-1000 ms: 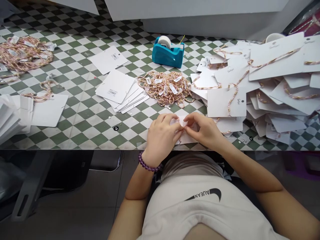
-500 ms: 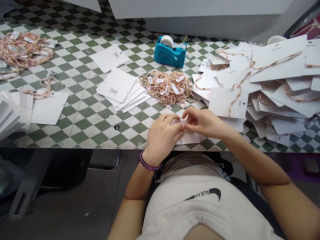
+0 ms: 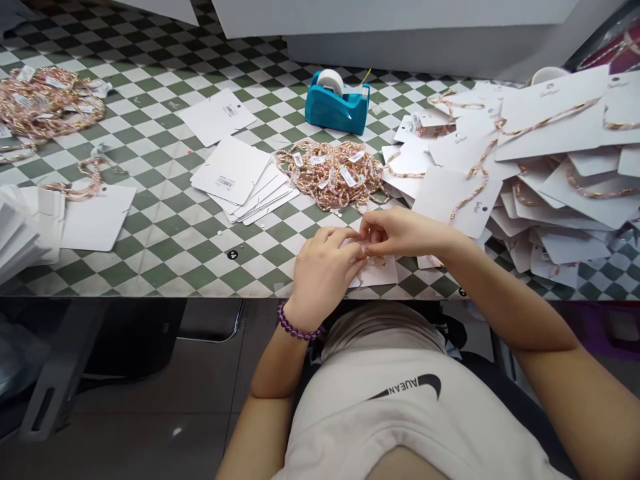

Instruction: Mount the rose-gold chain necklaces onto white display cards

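The white card (image 3: pixel 383 270) lies flat at the near edge of the desk (image 3: pixel 165 227), straight in front of me, with a short run of pink-and-gold chain (image 3: pixel 376 257) across its top edge where my two hands meet. As I judge it, the step in hand is seating the chain on the card, and to do that well I would keep the card pressed flat with the heel of my left hand (image 3: pixel 325 270) so it cannot slide off the desk edge, and work the chain with fingertips only, in small moves, so the links do not twist or kink.

My left fingers (image 3: pixel 350 263) are curled close together, nearly pinched, resting on the card's left part and touching the chain at its top edge. My right hand (image 3: pixel 400 233) comes in from the right with its fingers (image 3: pixel 373 235) drawn narrow into a pinch on the chain, thumb against forefinger; I cannot see exactly which link they grip, since the knuckles hide it.

Just beyond my hands sits a loose heap of tagged chains (image 3: pixel 335 175), near enough to snag, so I would keep the worked chain low and away from it. To its left is a fanned stack of blank cards (image 3: pixel 240 177); behind it the teal tape dispenser (image 3: pixel 343 107). On my right a spread pile of finished cards (image 3: pixel 540 167) touches my right forearm, so I would keep that arm from dragging them.
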`<act>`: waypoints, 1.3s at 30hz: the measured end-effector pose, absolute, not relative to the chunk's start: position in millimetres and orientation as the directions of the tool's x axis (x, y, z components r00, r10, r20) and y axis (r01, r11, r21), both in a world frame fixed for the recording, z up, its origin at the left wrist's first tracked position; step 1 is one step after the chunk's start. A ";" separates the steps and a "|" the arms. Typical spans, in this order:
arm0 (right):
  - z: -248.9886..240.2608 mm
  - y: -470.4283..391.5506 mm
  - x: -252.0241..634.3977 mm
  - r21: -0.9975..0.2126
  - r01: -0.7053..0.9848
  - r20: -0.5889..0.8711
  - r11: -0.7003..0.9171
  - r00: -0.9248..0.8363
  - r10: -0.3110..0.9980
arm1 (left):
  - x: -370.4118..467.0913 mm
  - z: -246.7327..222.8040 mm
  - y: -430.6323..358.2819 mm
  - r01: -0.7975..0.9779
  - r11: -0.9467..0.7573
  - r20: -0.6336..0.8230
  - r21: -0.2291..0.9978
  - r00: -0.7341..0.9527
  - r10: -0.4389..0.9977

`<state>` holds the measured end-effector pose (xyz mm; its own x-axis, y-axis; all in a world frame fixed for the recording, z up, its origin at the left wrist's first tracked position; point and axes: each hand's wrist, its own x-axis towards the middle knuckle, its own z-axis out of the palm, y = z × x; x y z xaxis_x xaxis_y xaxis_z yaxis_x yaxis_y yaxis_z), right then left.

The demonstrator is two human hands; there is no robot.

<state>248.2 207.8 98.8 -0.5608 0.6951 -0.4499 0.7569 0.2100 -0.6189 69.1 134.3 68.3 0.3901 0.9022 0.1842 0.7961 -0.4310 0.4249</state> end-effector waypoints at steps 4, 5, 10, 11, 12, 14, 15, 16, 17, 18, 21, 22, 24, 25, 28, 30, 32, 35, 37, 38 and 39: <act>98.1 210.3 249.2 -0.636 0.745 -0.457 0.200 -0.573 0.680 | 68.2 69.2 135.2 0.794 -0.427 0.151 0.432 0.403 0.903; 97.8 210.3 249.2 -0.631 0.748 -0.454 0.206 -0.572 0.683 | 68.0 69.2 135.4 0.793 -0.427 0.148 0.434 0.405 0.902; 94.7 209.1 246.8 -0.532 0.796 -0.417 0.289 -0.543 0.729 | 67.6 68.3 135.7 0.796 -0.428 0.148 0.428 0.405 0.902; 93.5 208.2 245.9 -0.508 0.805 -0.404 0.306 -0.537 0.741 | 67.5 67.9 135.8 0.796 -0.429 0.149 0.427 0.406 0.902; 92.2 207.0 245.1 -0.490 0.811 -0.388 0.319 -0.531 0.753 | 67.3 67.6 135.8 0.794 -0.432 0.150 0.428 0.409 0.900; 89.1 202.9 243.6 -0.465 0.827 -0.352 0.317 -0.501 0.791 | 67.0 67.2 135.9 0.788 -0.439 0.150 0.431 0.417 0.896; 87.6 200.1 243.2 -0.455 0.837 -0.333 0.304 -0.477 0.814 | 66.9 67.2 136.0 0.786 -0.440 0.151 0.433 0.418 0.896; 86.2 196.6 243.1 -0.447 0.847 -0.309 0.288 -0.448 0.839 | 66.8 67.3 136.1 0.785 -0.439 0.149 0.438 0.418 0.896; 85.0 192.5 243.6 -0.443 0.853 -0.278 0.275 -0.422 0.863 | 66.8 67.5 136.2 0.784 -0.434 0.145 0.444 0.416 0.898; 83.8 187.8 244.6 -0.448 0.852 -0.233 0.271 -0.404 0.884 | 66.9 67.6 136.4 0.782 -0.427 0.139 0.454 0.412 0.901; 80.3 171.5 251.9 -0.507 0.776 0.010 0.374 -0.429 0.903 | 67.0 67.4 137.1 0.773 -0.398 0.118 0.493 0.394 0.911; 78.7 165.8 255.4 -0.509 0.741 0.107 0.439 -0.451 0.886 | 67.0 67.0 137.3 0.770 -0.390 0.113 0.505 0.389 0.914; 74.7 155.5 262.4 -0.455 0.696 0.258 0.556 -0.494 0.830 | 67.0 66.0 137.7 0.766 -0.380 0.108 0.519 0.382 0.918; 72.3 151.2 265.5 -0.412 0.688 0.300 0.597 -0.516 0.802 | 67.0 65.6 137.9 0.764 -0.379 0.107 0.522 0.382 0.918; 65.0 143.1 270.9 -0.308 0.685 0.352 0.660 -0.562 0.748 | 66.6 65.2 138.5 0.758 -0.381 0.108 0.530 0.385 0.916; 61.1 141.0 271.7 -0.264 0.677 0.374 0.687 -0.584 0.720 | 66.0 65.7 139.0 0.753 -0.380 0.105 0.537 0.387 0.916; 58.6 140.3 271.5 -0.206 0.675 0.397 0.709 -0.604 0.690 | 65.1 66.3 139.6 0.751 -0.378 0.100 0.541 0.389 0.916; 57.6 140.1 271.5 -0.128 0.686 0.416 0.716 -0.618 0.667 | 64.0 66.6 139.9 0.751 -0.380 0.098 0.540 0.393 0.914; 57.8 140.1 272.7 -0.105 0.711 0.425 0.695 -0.599 0.678 | 63.9 66.3 139.5 0.752 -0.385 0.104 0.535 0.393 0.914; 57.7 140.1 273.6 -0.102 0.726 0.430 0.680 -0.585 0.688 | 64.1 66.2 139.3 0.752 -0.387 0.108 0.533 0.394 0.913; 57.4 140.1 274.4 -0.102 0.738 0.433 0.667 -0.571 0.698 | 64.3 65.9 139.1 0.752 -0.390 0.110 0.531 0.395 0.912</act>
